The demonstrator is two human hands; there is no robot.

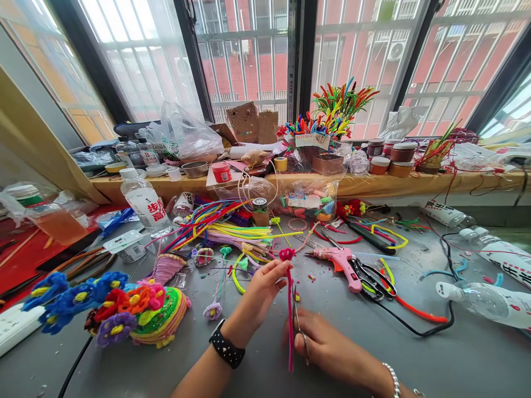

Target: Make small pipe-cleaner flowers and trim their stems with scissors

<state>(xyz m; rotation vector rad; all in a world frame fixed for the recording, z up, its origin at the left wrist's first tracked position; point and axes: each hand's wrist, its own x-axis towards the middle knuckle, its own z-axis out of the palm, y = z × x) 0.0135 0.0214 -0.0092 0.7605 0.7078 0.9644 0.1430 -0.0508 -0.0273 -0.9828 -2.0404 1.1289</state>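
Note:
My left hand (267,284) pinches a pink pipe cleaner (290,326) just below its top, where it is curled into a small pink flower (286,254). The rest of the stem hangs straight down. In my right hand (321,340) is a pair of small metal scissors (296,315), their blades pointing up beside the stem. Whether the blades touch the stem I cannot tell. Right of the hands lies a pink glue gun (340,263), next to black-handled pliers (375,282). A purple pipe-cleaner flower (213,310) rests left of my left wrist.
Pipe-cleaner flowers (120,309) in several colours stand at the left. Behind them lies a bundle of loose pipe cleaners (224,226). Plastic bottles (489,301) lie at the right, and one bottle (143,202) stands back left. A black cable (418,333) crosses the right side.

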